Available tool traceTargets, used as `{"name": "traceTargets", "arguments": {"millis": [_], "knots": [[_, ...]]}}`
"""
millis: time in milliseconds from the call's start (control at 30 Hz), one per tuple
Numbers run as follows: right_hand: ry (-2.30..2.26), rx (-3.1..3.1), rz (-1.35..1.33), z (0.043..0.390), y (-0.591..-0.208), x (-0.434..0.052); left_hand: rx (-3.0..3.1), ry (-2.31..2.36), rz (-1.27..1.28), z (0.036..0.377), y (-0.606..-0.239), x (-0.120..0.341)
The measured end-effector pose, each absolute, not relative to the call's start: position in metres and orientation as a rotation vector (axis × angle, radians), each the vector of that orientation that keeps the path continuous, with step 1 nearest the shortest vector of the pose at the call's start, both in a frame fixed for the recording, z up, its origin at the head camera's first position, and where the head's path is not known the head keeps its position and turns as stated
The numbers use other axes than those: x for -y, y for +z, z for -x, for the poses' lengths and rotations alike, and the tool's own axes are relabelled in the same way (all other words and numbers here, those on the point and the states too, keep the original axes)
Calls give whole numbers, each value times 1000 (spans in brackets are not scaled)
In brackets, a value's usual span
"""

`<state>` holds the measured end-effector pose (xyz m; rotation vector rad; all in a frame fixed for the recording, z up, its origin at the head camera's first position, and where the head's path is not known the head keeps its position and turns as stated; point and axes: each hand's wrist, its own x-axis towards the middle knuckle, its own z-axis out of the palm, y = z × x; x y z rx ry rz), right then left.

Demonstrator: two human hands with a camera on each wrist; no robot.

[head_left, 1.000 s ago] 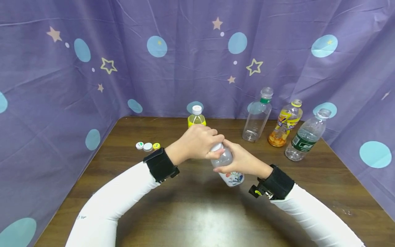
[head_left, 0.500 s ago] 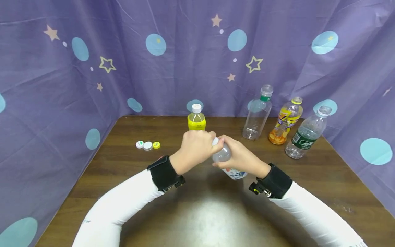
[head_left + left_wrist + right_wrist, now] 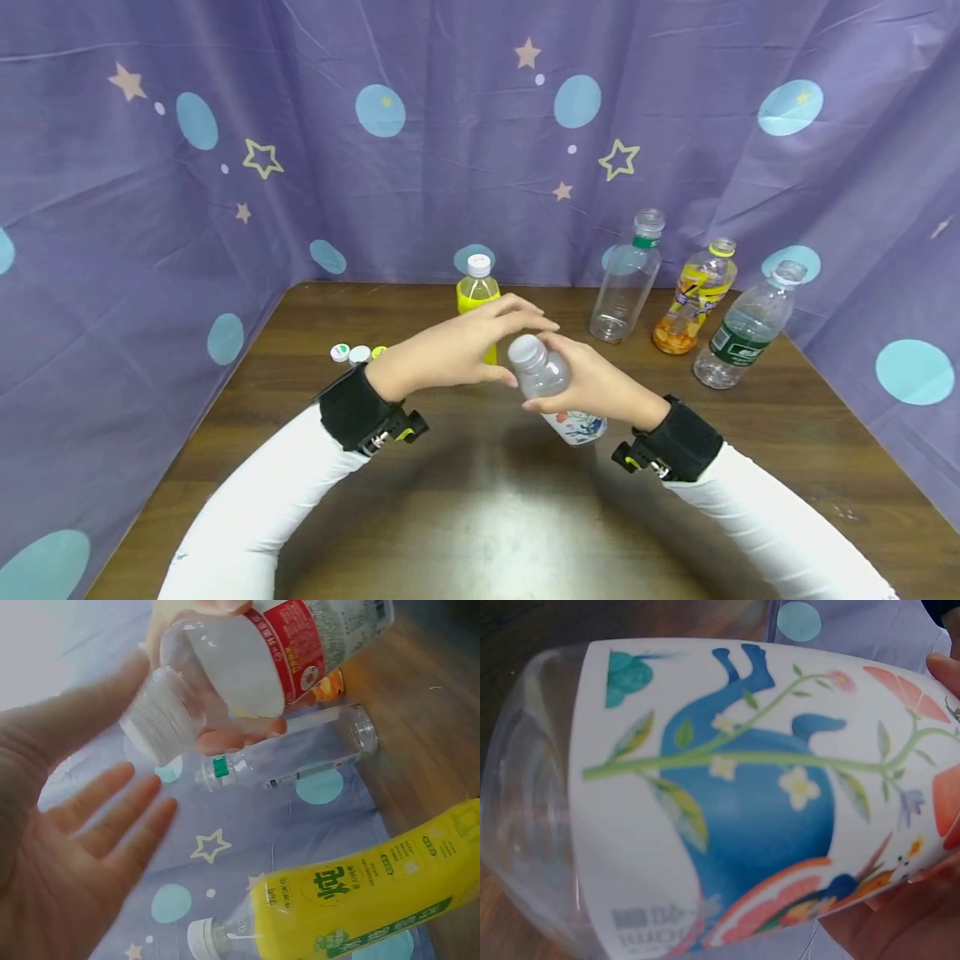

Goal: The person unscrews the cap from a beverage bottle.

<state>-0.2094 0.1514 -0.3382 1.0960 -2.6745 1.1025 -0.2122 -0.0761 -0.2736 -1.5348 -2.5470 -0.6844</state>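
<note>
My right hand (image 3: 592, 379) grips a clear plastic bottle (image 3: 546, 379) round its upper body, tilted with its top toward the left hand. A white cap (image 3: 154, 724) sits on its neck. The bottle's wrap label (image 3: 742, 772) shows a blue figure, flowers and fruit slices. My left hand (image 3: 465, 346) is just left of the cap, thumb and fingers spread apart and holding nothing. Behind the left hand a yellow-labelled bottle (image 3: 478, 287) with a white cap stands upright, partly hidden.
Three loose caps, a green-marked white cap (image 3: 340, 352), a white cap (image 3: 359, 356) and a yellow cap (image 3: 378, 352), lie at the left. Uncapped bottles stand at the back right: a tall clear bottle (image 3: 626, 283), an orange-bottomed bottle (image 3: 693, 296) and a green-labelled bottle (image 3: 750, 329).
The left hand has let go of the bottle's cap; its fingers have spread and it has drawn back left. The right hand still holds the bottle in nearly the same place.
</note>
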Motion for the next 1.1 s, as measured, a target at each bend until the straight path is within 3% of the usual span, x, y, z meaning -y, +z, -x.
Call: {"name": "traceTargets", "arguments": {"millis": [200,700,1100], "knots": [[1172,2700,-1112,208,-337,-153,2416,-660,1645,213,-275,79],[1119,2685,-1189,207,-338,-148,2580,-581,1387,211,-278,77],[1145,2669,-1182,209,-339,-148,2424,-563,1677,217,-268,84]]}}
